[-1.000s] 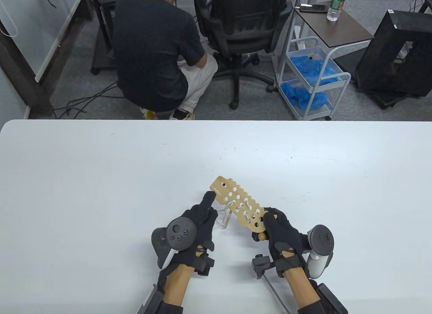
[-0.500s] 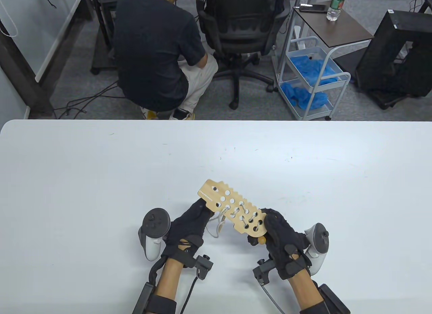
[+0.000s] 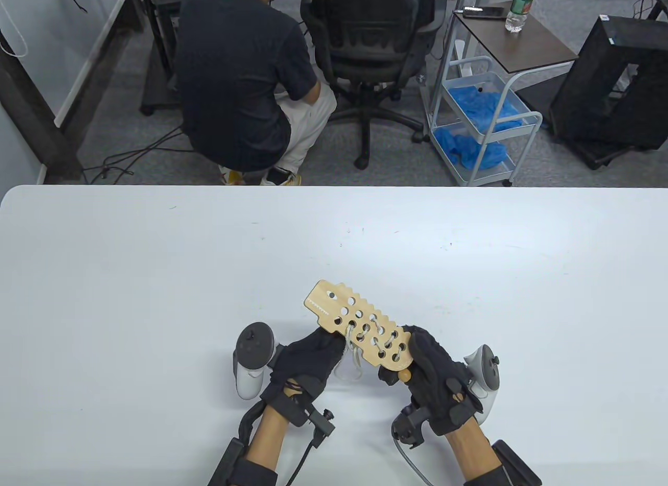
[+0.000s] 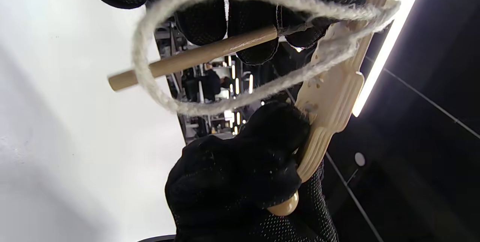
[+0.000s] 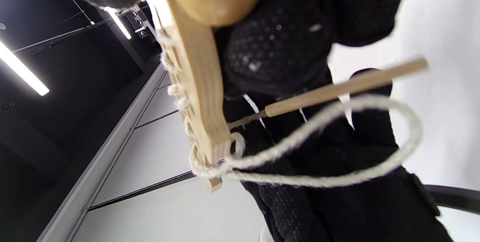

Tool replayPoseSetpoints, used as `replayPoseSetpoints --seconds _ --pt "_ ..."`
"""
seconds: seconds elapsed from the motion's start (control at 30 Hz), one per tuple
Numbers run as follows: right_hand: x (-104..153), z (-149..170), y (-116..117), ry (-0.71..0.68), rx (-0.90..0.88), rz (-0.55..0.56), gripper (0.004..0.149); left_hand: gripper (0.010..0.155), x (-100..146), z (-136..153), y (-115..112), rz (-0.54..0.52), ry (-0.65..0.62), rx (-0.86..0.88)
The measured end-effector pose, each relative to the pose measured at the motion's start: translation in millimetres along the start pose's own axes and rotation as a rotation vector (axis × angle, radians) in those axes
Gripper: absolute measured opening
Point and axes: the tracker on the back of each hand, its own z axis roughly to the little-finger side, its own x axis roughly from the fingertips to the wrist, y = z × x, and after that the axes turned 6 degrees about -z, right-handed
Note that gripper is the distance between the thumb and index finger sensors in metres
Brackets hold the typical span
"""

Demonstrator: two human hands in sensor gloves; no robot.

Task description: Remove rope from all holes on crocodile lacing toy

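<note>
Crocodile (image 3: pixel 355 321), one flat pale wooden board with rows of round holes and a toothed edge, slants up-left above the white table (image 3: pixel 156 298), snout farthest from the person. One fuzzy white rope (image 4: pixel 150 81) still laces its tail-end holes; below it hangs a loop and one wooden needle (image 4: pixel 195 56). Right hand (image 3: pixel 433 371) grips the tail; left hand (image 3: pixel 308 358) pinches the needle's tip.

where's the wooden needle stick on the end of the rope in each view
Table view: not visible; it sits under the crocodile board.
Left wrist view: upper centre, the wooden needle slants across, passing through the rope loop.
Right wrist view: right of centre, the needle slants above the loop.
Shared landmark: the board's edge beside the loop.
</note>
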Motion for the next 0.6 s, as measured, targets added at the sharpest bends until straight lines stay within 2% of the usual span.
replayPoseSetpoints --seconds 0.27,0.4,0.6 --pt "-0.6 -0.1 2.9 0.005 -0.012 -0.026 0.049 0.052 0.4 -3.9 -3.3 -0.01 -0.004 -0.099" --pt "-0.7 0.0 2.8 0.007 -0.008 -0.024 0.049 0.046 1.3 -5.8 -0.4 -0.058 0.004 -0.149" --pt "-0.2 -1.0 0.3 0.005 0.004 -0.005 0.049 0.045 2.5 -5.8 3.0 -0.104 0.032 -0.212"
